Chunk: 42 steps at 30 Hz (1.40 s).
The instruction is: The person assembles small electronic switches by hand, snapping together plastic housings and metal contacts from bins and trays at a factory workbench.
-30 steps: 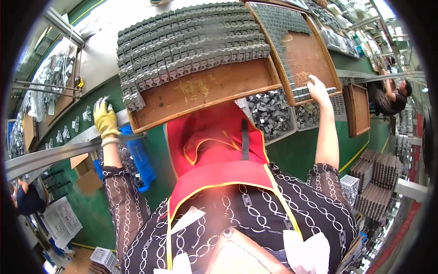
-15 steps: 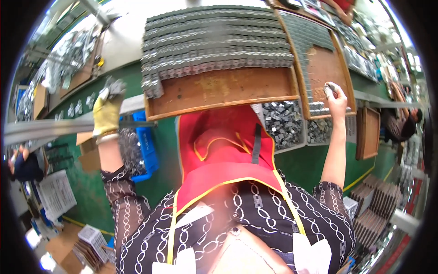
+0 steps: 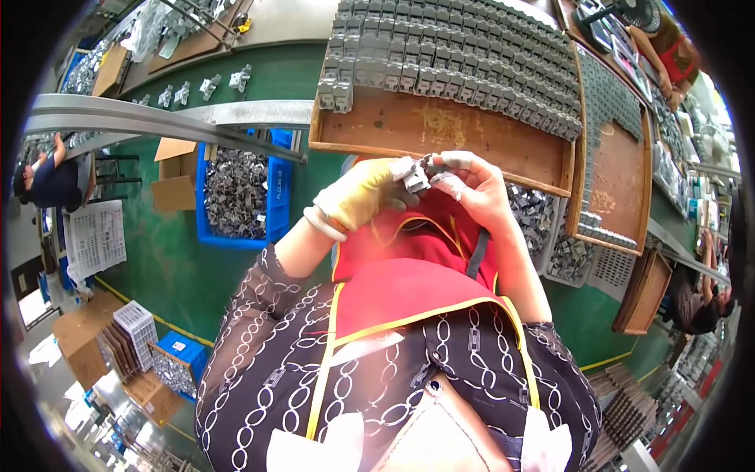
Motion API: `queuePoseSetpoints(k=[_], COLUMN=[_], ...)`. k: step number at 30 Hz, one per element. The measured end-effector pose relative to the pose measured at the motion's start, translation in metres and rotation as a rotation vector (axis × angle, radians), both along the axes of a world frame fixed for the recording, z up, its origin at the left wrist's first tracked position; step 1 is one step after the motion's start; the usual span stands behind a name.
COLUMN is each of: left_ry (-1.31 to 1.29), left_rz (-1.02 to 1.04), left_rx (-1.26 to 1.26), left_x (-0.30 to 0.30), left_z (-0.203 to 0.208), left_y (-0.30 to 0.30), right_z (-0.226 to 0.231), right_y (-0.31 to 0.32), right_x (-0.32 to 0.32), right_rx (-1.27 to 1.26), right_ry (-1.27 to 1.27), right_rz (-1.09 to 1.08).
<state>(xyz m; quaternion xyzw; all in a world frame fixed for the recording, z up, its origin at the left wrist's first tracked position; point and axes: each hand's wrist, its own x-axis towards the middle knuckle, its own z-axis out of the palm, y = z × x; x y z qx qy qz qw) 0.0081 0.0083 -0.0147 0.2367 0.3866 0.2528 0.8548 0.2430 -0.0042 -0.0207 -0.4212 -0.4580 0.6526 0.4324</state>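
Observation:
My left hand [image 3: 368,193], in a yellow glove, and my right hand [image 3: 470,187], with taped fingertips, meet in front of my chest. Together they pinch a small grey metal part [image 3: 416,176] between their fingers. Just beyond the hands lies a brown wooden tray [image 3: 440,126] whose far half is packed with rows of grey parts [image 3: 456,47]. My red apron [image 3: 409,267] is right under the hands.
A blue bin [image 3: 240,193] of loose grey parts stands at the left beside cardboard boxes. A second wooden tray [image 3: 617,177] and white baskets [image 3: 550,236] of parts are at the right. Other people work at the far left [image 3: 47,177] and right [image 3: 692,295].
Both hands have come in from wide apart, the left from the blue bin side and the right from the tray, and now meet at the chest around a small part.

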Motion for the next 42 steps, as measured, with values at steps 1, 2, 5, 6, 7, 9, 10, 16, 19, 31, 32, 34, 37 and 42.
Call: queuePoseSetpoints(k=[1,2,5,6,7,9,10,16,19,31,32,34,37,42], left_ry=[-0.009,-0.018,0.065,0.065,0.101,0.135,0.118,-0.048,-0.052,0.337,0.317,0.324,0.62,1.495], left_rz=[-0.015,-0.031,-0.038,-0.038,-0.061,-0.087,-0.158,-0.284,-0.342,-0.022,0.024,0.111,0.291,0.39], left_rx=[0.037,0.076,0.126,0.122,0.126,0.131,0.102,0.047,0.073,0.428,0.403,0.369,0.745,1.451], left_x=[-0.004,-0.005,-0.005,-0.006,-0.006,-0.007,-0.01,-0.022,-0.027,-0.025,-0.028,-0.035,-0.038,-0.066], left_z=[-0.001,0.0,-0.001,0.003,0.008,0.013,0.014,0.0,0.007,0.017,0.014,0.012,0.033,0.004], left_y=[-0.002,-0.005,-0.007,-0.007,-0.007,-0.007,-0.007,-0.004,-0.008,-0.018,-0.015,-0.007,0.007,0.053], right_z=[0.001,-0.004,-0.003,0.001,-0.001,-0.007,-0.008,-0.033,0.003,-0.014,-0.01,-0.013,-0.018,-0.02], right_y=[-0.002,-0.002,-0.007,-0.008,-0.009,-0.012,-0.015,-0.026,-0.019,-0.017,-0.012,-0.005,0.028,0.084], right_x=[-0.002,0.0,0.001,0.0,0.001,0.004,0.003,0.005,0.001,-0.039,-0.044,-0.061,-0.076,-0.098], right_rx=[-0.054,0.057,0.127,0.063,0.059,0.028,0.027,-0.071,-0.349,0.226,0.328,0.274,0.182,0.444], right_ry=[-0.01,-0.109,-0.236,-0.225,-0.224,-0.159,-0.159,0.145,0.125,-0.34,-0.396,-0.229,-0.036,-0.589], right_rz=[0.022,0.036,0.039,0.012,0.013,-0.001,-0.001,-0.025,0.251,0.171,0.164,0.138,-0.002,-0.143])
